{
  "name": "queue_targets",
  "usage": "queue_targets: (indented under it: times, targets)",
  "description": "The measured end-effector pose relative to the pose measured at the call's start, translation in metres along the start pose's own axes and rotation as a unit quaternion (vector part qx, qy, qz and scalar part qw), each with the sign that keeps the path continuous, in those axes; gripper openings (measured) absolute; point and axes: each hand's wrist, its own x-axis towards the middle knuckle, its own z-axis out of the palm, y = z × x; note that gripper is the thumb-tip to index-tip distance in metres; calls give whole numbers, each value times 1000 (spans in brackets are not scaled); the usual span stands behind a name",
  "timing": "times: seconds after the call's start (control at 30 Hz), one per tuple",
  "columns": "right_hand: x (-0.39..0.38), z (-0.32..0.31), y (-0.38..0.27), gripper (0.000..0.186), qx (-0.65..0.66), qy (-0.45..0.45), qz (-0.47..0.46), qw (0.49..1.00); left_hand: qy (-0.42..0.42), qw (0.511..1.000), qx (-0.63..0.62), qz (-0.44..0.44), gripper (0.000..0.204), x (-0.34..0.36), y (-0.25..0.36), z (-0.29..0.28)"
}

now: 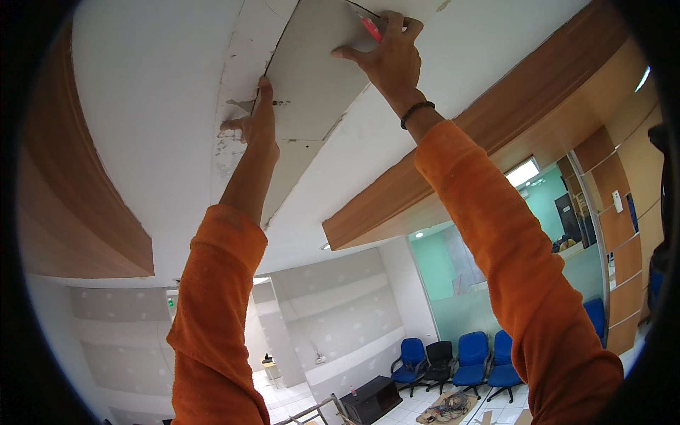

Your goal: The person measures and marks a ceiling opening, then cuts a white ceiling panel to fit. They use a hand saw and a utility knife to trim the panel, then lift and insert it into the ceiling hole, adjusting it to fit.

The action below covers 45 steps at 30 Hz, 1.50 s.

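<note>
Overhead, a grey gypsum board [312,85] lies against the white ceiling, with dark gaps along its edges. My left hand [259,125] is raised to the board's left edge, thumb and fingers spread apart and pressing on the surface. Nothing shows in its grasp. At the board's far right edge, my right hand [394,60] reaches up with the thumb stretched over the board and the other fingers bent. A slim red utility knife [370,29] sits in that hand, its narrow tip toward the gap. Part of its handle is hidden behind the fingers.
Wood-clad ceiling beams [397,202] hang lower to the right and the left [92,205]. Below are blue office chairs [472,354], a black low cabinet [372,398], coiled cable on cardboard [453,407], and a metal frame [322,411] near the bottom edge.
</note>
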Motion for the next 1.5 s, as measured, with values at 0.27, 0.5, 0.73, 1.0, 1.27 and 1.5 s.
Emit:
queue_targets:
  times: [0.27, 0.5, 0.73, 1.0, 1.27, 1.5]
  targets:
    - [3, -5, 6, 95, -11, 5, -35, 999, 12, 1000, -5, 24, 145, 4, -1, 3]
    - [4, 2, 12, 75, 31, 64, -95, 993, -9, 999, -35, 34, 152, 10, 1, 4]
    - [-5, 0, 24, 75, 34, 60, -115, 991, -18, 998, -44, 52, 162, 6, -3, -2]
    - [-11, -10, 16, 77, 36, 45, -84, 995, -10, 998, 3, 55, 162, -6, -4, -7]
    - [-11, -10, 20, 80, 21, 41, -74, 996, -8, 997, 54, 48, 163, -12, -5, -7]
    - [-14, -13, 29, 73, 38, 24, -49, 998, -3, 997, 56, 46, 165, -13, -6, -6]
